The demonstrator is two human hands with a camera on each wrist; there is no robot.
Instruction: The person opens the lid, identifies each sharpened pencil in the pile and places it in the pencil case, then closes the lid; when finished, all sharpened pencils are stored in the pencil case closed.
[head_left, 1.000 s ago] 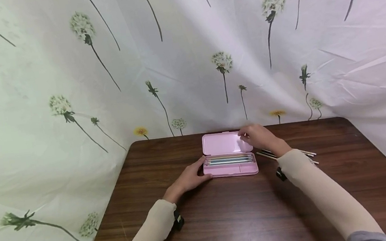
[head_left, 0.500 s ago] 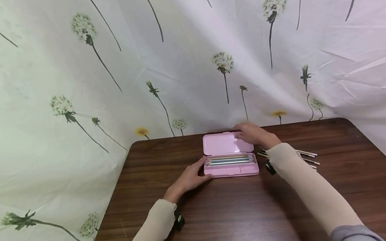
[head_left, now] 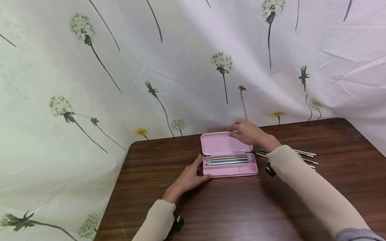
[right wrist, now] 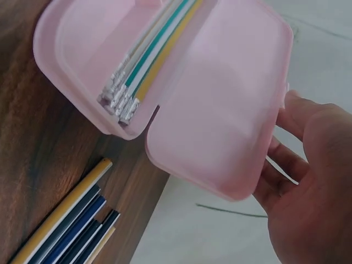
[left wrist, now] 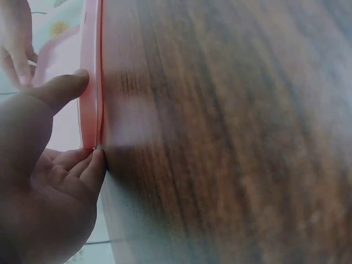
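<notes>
A pink pencil case (head_left: 222, 171) lies opened on the table, its hinged lid (head_left: 215, 143) towards the wall. Several pencils (right wrist: 148, 60) lie side by side in the case's long rear compartment, eraser ends to the right. My left hand (head_left: 188, 178) holds the left end of the case, thumb on the front wall and fingers at the side. At the lid's far right edge, my right hand (head_left: 249, 133) grips the rim; the right wrist view shows its thumb (right wrist: 300, 107) by the latch tab and its other fingers behind the lid.
Several loose pencils (right wrist: 71, 220) lie on the table right of the case, partly under the right forearm in the head view. A flower-printed cloth (head_left: 186, 57) hangs along the back edge of the dark wooden table (head_left: 232, 211).
My right hand has moved left along the lid's far edge and now grips it. The bright glare on the lid has gone. My left hand has stayed at the case's left end.
</notes>
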